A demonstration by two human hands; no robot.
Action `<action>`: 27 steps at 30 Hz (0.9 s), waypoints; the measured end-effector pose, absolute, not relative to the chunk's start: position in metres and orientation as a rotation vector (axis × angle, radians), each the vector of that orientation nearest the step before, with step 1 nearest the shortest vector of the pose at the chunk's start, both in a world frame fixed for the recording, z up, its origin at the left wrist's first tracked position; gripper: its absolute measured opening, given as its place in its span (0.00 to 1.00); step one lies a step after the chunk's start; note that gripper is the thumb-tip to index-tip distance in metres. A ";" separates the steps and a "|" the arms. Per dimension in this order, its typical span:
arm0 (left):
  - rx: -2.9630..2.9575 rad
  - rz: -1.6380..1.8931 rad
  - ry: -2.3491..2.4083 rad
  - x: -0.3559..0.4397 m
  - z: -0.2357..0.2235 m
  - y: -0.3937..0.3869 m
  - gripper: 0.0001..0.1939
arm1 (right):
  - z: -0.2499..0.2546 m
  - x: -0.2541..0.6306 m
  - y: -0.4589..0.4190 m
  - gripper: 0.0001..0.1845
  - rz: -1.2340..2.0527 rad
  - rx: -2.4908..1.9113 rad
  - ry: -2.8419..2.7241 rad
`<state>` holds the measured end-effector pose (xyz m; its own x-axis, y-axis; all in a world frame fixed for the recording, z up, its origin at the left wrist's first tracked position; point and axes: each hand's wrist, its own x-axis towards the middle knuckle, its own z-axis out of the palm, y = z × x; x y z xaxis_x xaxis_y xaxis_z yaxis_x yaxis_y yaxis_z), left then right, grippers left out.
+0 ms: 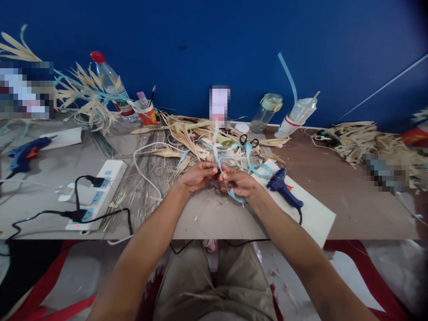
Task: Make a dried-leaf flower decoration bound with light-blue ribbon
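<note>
My left hand (pixel 200 175) pinches a thin stem wrapped in light blue ribbon (pixel 219 161), its pale tip pointing up and away from me. Close beside it, my right hand (pixel 241 182) has its fingers closed on the lower part of the same stem, where a thin wire pokes out. A loose end of blue ribbon (pixel 236 196) shows beneath the right hand, and more ribbon (pixel 261 170) loops on the table to its right. Dried corn husks (pixel 187 136) lie heaped just beyond both hands. Black-handled scissors (pixel 249 141) rest among the husks, blades hidden.
A blue glue gun (pixel 286 189) lies on a white board (pixel 310 218) at right; another glue gun (pixel 25 154) is at far left. A power strip (pixel 96 196), cords and loose wires (pixel 137 191) cover the left. Bottles, cups and a phone (pixel 220 104) line the blue wall.
</note>
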<state>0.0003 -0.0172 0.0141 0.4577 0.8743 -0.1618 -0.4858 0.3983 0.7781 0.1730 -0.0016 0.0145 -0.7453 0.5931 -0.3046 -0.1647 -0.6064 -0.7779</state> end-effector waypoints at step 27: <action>1.034 1.048 0.927 0.001 0.011 -0.012 0.18 | 0.016 0.162 -0.005 0.16 2.104 -0.999 -1.022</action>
<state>0.0012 -0.0116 0.0113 0.2446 0.9637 -0.1072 -0.2232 0.1636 0.9610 0.1622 -0.0054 0.0162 -0.5444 0.7542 -0.3671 -0.1779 -0.5316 -0.8281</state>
